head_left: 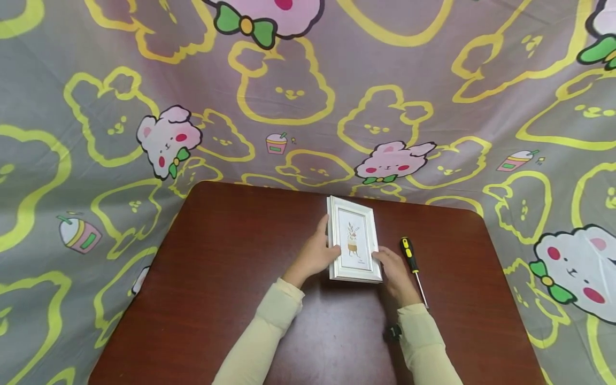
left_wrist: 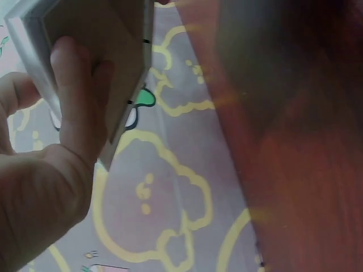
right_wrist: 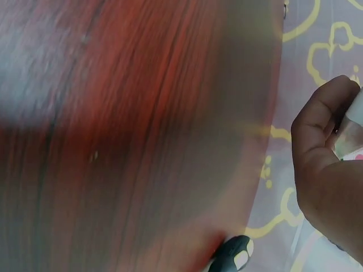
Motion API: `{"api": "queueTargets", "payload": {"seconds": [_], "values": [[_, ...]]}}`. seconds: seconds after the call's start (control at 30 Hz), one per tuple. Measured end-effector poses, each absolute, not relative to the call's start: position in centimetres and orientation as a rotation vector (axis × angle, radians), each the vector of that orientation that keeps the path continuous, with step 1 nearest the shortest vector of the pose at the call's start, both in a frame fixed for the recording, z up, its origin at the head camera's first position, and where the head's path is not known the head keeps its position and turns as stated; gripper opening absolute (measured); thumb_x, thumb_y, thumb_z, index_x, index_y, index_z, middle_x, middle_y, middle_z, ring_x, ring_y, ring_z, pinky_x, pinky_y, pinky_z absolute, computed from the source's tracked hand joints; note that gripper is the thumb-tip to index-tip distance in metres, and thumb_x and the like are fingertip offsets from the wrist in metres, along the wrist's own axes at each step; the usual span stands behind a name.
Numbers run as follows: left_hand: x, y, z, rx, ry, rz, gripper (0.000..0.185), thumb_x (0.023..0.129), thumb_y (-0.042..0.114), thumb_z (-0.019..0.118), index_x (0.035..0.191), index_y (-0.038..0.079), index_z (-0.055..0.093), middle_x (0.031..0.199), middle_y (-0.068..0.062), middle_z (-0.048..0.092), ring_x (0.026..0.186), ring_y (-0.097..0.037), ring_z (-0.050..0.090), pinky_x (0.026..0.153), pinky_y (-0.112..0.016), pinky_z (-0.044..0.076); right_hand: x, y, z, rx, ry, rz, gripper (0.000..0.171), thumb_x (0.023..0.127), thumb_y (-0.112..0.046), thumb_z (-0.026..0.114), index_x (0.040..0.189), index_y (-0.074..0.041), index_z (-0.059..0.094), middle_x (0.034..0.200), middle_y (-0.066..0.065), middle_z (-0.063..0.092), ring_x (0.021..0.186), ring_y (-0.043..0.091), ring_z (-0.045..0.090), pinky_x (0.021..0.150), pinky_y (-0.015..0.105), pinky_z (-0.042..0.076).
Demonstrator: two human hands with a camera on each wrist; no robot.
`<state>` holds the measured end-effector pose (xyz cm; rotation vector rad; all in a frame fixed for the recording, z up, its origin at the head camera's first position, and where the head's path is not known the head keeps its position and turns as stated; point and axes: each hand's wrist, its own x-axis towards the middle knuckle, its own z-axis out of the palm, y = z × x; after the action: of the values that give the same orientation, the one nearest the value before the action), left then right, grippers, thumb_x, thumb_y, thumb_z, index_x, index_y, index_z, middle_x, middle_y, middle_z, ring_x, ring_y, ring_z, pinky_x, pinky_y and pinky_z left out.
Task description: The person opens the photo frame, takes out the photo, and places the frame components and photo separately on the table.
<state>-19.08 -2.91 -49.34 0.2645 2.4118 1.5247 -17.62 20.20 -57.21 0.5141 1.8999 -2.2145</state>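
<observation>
A small white picture frame (head_left: 353, 239) is held near the middle of a dark red-brown worktop (head_left: 231, 278), its front turned up toward the head camera and a little potted-plant print showing behind the glass. The left hand (head_left: 315, 255) is closed on the frame's left edge, thumb laid across the moulding and fingers curled behind (the left wrist view shows the fingers (left_wrist: 76, 107) wrapped over the frame's rim). The right hand (head_left: 395, 272) is set at the frame's lower right corner, fingers curled against it; how firmly this grip is closed cannot be told, as the right wrist view is blurred. A screwdriver (head_left: 412, 264) with a black and yellow handle lies just right of the frame, untouched. A cloth backdrop (head_left: 433, 96) printed with rabbits is hung behind and around the worktop. For the frame to be handled well, both edges would best be held evenly, with fingers kept off the glass and the corner kept from knocking the worktop.
</observation>
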Motion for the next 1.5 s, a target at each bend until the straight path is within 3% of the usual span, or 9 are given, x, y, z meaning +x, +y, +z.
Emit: {"api": "queueTargets", "payload": {"seconds": [0.07, 0.2, 0.37, 0.7, 0.87, 1.1, 1.5], "values": [[-19.1, -3.0, -50.0, 0.275, 2.342, 1.607, 0.093, 0.090, 0.012, 0.062, 0.164, 0.015, 0.005, 0.115, -0.025, 0.066, 0.072, -0.028, 0.065, 0.057, -0.036, 0.052, -17.5, 20.5, -57.0, 0.525, 1.926, -2.196, 0.029, 0.101, -0.006, 0.051, 0.125, 0.009, 0.055, 0.090, 0.003, 0.065, 0.076, 0.013, 0.063, 0.067, 0.029, 0.053], [-19.3, -3.1, -51.2, 0.288, 2.177, 1.763, 0.092, 0.091, 0.004, 0.061, 0.163, 0.014, 0.006, 0.091, -0.013, 0.067, 0.058, -0.030, 0.062, 0.053, -0.039, 0.055, -17.3, 21.1, -56.7, 0.524, 2.031, -2.110, 0.032, 0.099, -0.007, 0.052, 0.126, 0.010, 0.055, 0.093, 0.003, 0.064, 0.079, 0.013, 0.060, 0.068, 0.027, 0.051], [-19.5, -3.3, -52.8, 0.272, 1.989, 1.918, 0.091, 0.091, -0.001, 0.060, 0.163, 0.014, 0.007, 0.093, -0.018, 0.069, 0.063, -0.024, 0.066, 0.057, -0.046, 0.057, -17.0, 21.7, -56.5, 0.510, 2.138, -2.053, 0.032, 0.097, -0.007, 0.054, 0.123, 0.012, 0.056, 0.092, 0.004, 0.063, 0.079, 0.012, 0.059, 0.068, 0.026, 0.050], [-20.1, -3.3, -55.7, 0.246, 1.860, 1.963, 0.091, 0.090, -0.002, 0.059, 0.163, 0.014, 0.008, 0.086, -0.013, 0.066, 0.061, -0.020, 0.061, 0.054, -0.036, 0.053, -16.5, 22.2, -56.0, 0.502, 2.225, -1.981, 0.032, 0.098, -0.007, 0.056, 0.124, 0.011, 0.055, 0.098, 0.006, 0.062, 0.084, 0.013, 0.056, 0.071, 0.024, 0.048], [-20.2, -3.3, -56.3, 0.231, 1.861, 1.957, 0.090, 0.090, 0.000, 0.059, 0.163, 0.016, 0.010, 0.091, -0.013, 0.068, 0.060, -0.019, 0.061, 0.053, -0.034, 0.052, -16.4, 22.4, -55.9, 0.507, 2.264, -1.952, 0.029, 0.097, -0.008, 0.058, 0.120, 0.010, 0.057, 0.097, 0.005, 0.062, 0.086, 0.014, 0.054, 0.073, 0.025, 0.045], [-20.4, -3.2, -56.5, 0.247, 1.877, 1.934, 0.090, 0.090, 0.002, 0.060, 0.163, 0.017, 0.010, 0.098, -0.015, 0.070, 0.061, -0.020, 0.063, 0.055, -0.043, 0.054, -16.4, 22.6, -56.3, 0.518, 2.270, -1.910, 0.031, 0.097, -0.011, 0.058, 0.121, 0.008, 0.057, 0.103, 0.009, 0.061, 0.091, 0.017, 0.053, 0.077, 0.027, 0.044], [-21.9, -1.8, -58.9, 0.224, 1.900, 1.889, 0.090, 0.084, 0.002, 0.052, 0.163, 0.015, 0.011, 0.102, -0.018, 0.069, 0.064, -0.021, 0.066, 0.053, -0.034, 0.053, -17.3, 22.6, -57.8, 0.554, 2.418, -1.742, 0.032, 0.095, -0.013, 0.061, 0.117, 0.009, 0.056, 0.106, 0.020, 0.061, 0.085, 0.020, 0.057, 0.072, 0.027, 0.047]]}}
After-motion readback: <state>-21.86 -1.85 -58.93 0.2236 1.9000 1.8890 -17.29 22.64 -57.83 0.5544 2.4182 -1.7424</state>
